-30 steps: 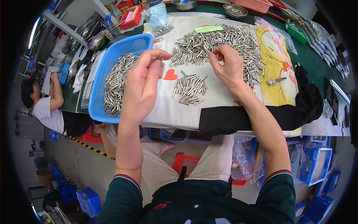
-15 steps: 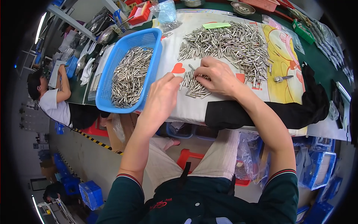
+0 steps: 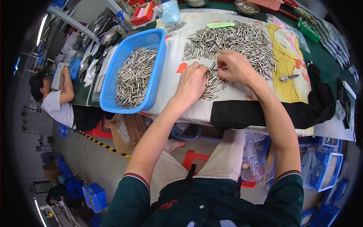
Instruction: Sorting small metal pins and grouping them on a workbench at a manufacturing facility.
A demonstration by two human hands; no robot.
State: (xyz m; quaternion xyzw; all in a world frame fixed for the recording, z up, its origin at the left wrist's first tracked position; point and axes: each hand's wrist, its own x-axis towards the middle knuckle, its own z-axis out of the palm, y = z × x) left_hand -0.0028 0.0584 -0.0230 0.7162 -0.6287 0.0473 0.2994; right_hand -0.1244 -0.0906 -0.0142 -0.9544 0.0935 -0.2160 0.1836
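Pins (image 3: 234, 39): bright metal, smooth, shiny. Basket (image 3: 159, 60): blue plastic, perforated walls, slight gloss. Table cover (image 3: 174, 87): white printed cloth, matt. Black cloth (image 3: 302, 109) at table edge: matt, soft folds. Bags (image 3: 168, 11): clear glossy plastic.

A small bunch of short silver metal pins (image 3: 212, 84) is seen lying roughly parallel on the white cloth-covered worktop (image 3: 170, 72) near its front edge, fanned slightly at the near ends. The bunch is flanked and touched by the left hand (image 3: 192, 83) and the right hand (image 3: 234, 68), both curled with fingertips down on the pins. A larger loose heap of like pins (image 3: 230, 41) is spread behind it, toward the worktop's far edge.
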